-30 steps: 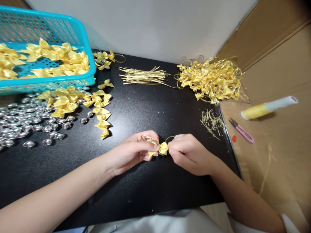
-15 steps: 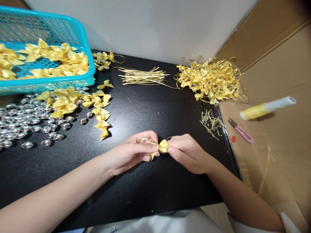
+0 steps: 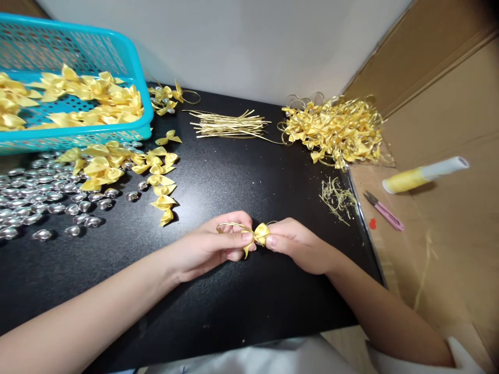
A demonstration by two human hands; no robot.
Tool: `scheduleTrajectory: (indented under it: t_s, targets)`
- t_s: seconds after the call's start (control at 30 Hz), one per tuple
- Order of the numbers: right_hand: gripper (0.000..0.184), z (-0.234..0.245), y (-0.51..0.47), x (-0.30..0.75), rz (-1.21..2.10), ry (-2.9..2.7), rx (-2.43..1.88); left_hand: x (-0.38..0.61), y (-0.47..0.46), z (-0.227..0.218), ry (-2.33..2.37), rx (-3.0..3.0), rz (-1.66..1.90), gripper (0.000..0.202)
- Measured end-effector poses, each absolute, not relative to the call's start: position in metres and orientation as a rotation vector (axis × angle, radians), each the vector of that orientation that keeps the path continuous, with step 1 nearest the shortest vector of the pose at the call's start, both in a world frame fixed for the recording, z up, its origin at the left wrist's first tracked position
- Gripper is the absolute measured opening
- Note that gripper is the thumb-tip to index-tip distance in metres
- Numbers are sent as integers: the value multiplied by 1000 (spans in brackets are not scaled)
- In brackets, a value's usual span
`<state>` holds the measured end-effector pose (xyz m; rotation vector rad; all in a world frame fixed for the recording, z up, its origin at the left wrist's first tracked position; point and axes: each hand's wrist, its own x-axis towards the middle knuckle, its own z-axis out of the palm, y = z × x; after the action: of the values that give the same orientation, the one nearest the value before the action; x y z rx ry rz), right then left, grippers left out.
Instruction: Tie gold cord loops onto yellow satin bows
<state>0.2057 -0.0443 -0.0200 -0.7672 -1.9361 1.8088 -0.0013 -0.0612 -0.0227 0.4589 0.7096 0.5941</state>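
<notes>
Between my two hands, above the black table (image 3: 218,322), is a yellow ribbon bow (image 3: 261,232) with a loop of gold cord (image 3: 234,225). My left hand (image 3: 218,240) pinches the bow's left side and the cord between thumb and fingers. The thumb and forefinger of my right hand (image 3: 298,243) are closed on the bow's right edge. Whatever lies behind the bow is mostly covered by the fingers. A short column of loose yellow bows (image 3: 163,189) lies to the left of my hands.
At upper left stands a turquoise basket (image 3: 145,111) of bows, with silver beads (image 3: 56,208) before it. Cut gold cords (image 3: 230,124) lie at the back, a heap of corded bows (image 3: 335,130) at back right. Nearby are trimmings (image 3: 337,200), pink-handled snips (image 3: 385,210) and a yellow-white roll (image 3: 424,175).
Both hands hold nearly the same pose around the bow. My right hand has shifted very slightly left, and the whole view has moved a little.
</notes>
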Motion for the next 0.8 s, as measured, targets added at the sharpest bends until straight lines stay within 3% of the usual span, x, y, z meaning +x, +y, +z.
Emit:
scheduleTrajectory:
  t_s: [0.43,0.8]
  targets:
    - [38,-21,-45,204,1838,-1913,-798,-3,-60,-25,708,437,573,30]
    - [36,-7,-45,204,1448,-2223,-857,2,-61,-21,768,474,586,29]
